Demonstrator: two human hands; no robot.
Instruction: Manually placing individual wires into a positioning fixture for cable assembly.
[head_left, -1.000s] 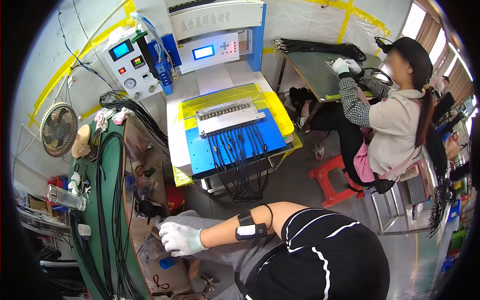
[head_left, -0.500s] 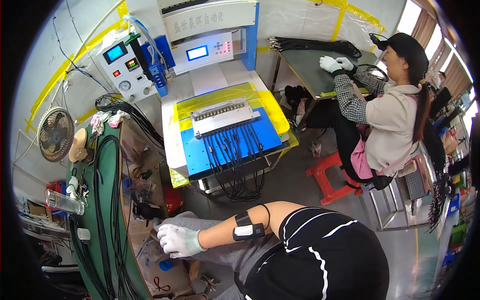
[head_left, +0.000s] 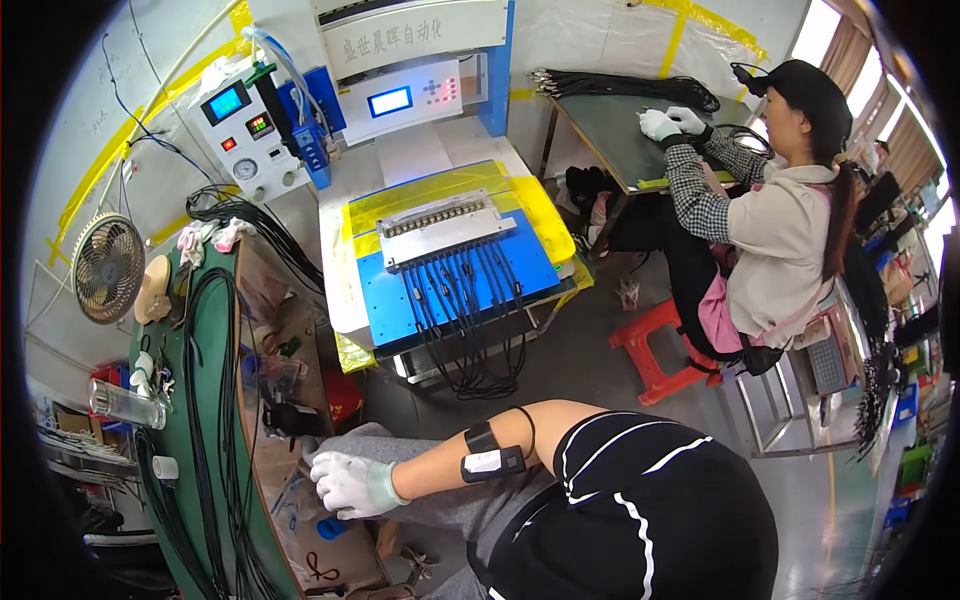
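My right hand [head_left: 352, 484], in a white glove, lies over the grey-trousered knee [head_left: 375, 442]. Its fingers are slightly bent and apart, and no object shows in them. A small black device [head_left: 492, 463] is strapped to that forearm. My left hand is out of sight. Beyond my arm stands a bench machine with a lit panel [head_left: 400, 100]. On its blue plate [head_left: 540, 262] sits a metal fixture [head_left: 445, 232] with a row of small connector ends. Several black cables [head_left: 465, 300] run from the fixture and hang over the front edge.
At left, a green bench [head_left: 185, 380] carries coiled black cables [head_left: 205, 420], a clear bottle [head_left: 125, 403] and a tape roll [head_left: 165, 467]. A fan [head_left: 107, 268] stands behind it. At right, a gloved co-worker [head_left: 775, 230] sits on a red stool [head_left: 655, 350] at another table [head_left: 615, 125].
The whole view has shifted very slightly. My right hand stays on the knee, and the fixture and cables on the machine are as before.
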